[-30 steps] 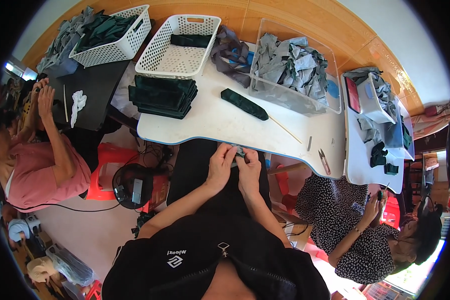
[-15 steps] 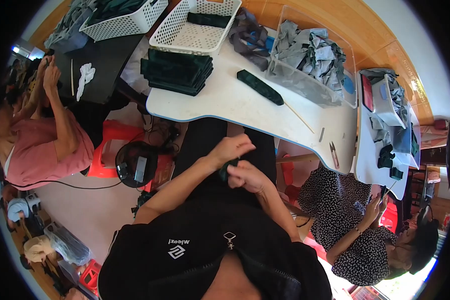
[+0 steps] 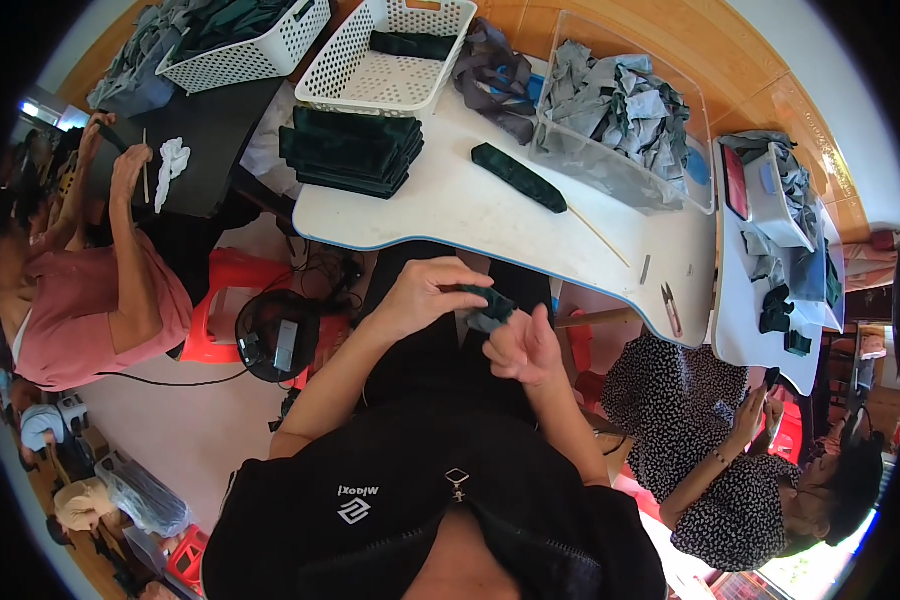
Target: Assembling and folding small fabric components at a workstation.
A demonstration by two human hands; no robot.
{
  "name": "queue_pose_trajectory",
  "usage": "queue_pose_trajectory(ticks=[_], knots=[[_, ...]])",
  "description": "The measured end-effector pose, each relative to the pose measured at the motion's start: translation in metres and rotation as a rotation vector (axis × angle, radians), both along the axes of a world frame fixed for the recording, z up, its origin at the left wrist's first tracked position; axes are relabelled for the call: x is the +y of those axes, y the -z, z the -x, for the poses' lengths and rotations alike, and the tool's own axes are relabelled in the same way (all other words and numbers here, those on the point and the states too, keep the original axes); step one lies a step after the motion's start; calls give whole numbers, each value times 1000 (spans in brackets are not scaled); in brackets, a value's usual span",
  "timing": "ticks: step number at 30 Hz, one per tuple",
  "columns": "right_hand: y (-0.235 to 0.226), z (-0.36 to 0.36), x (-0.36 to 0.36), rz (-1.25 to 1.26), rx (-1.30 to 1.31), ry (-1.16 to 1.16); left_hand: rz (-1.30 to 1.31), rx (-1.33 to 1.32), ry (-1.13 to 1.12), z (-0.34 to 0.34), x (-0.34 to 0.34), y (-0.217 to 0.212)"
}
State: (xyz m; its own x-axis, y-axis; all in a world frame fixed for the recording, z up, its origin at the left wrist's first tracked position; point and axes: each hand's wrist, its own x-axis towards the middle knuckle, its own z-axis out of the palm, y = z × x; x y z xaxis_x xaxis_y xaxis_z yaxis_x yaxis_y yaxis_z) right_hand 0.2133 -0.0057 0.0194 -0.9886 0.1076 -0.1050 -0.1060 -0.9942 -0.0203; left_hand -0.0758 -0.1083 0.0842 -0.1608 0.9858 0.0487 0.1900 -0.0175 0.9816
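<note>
A small piece of dark green velvety fabric (image 3: 492,304) with a grey underside hangs above my lap, just off the table's front edge. My left hand (image 3: 430,297) pinches its left end between thumb and fingers. Close against the fabric's right end is my right hand (image 3: 525,348), its thumb raised apart and its fingers loosely curled, with nothing visible in its grasp. On the white table (image 3: 450,205) in front of me lies a long dark green fabric strip (image 3: 518,177), a thin wooden stick (image 3: 600,238) extending from its right end.
Folded dark green fabric (image 3: 350,150) is stacked at the table's left. Behind stands a white perforated basket (image 3: 380,90); a clear bin (image 3: 615,175) holds grey scraps. Small snips (image 3: 671,310) lie near the right edge. Co-workers sit on both sides; a black fan (image 3: 278,338) stands lower left.
My hands have drawn apart, showing more of the green fabric between them. The right hand has shifted right and its thumb has lifted. The left co-worker's hands have spread apart.
</note>
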Motion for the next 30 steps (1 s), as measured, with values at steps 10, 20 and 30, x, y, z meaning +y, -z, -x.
queue_pose_trajectory(ticks=[10, 20, 30], knots=[[3, -7, 27, -800, -392, 449, -28, -643, -268, -14, 27, 5], [-59, -8, 68, -313, -531, 443, 20, 3, -220, -12, 23, -10], [-98, 40, 65, -256, -454, 572, 169, -373, -240, -44, 30, 31]])
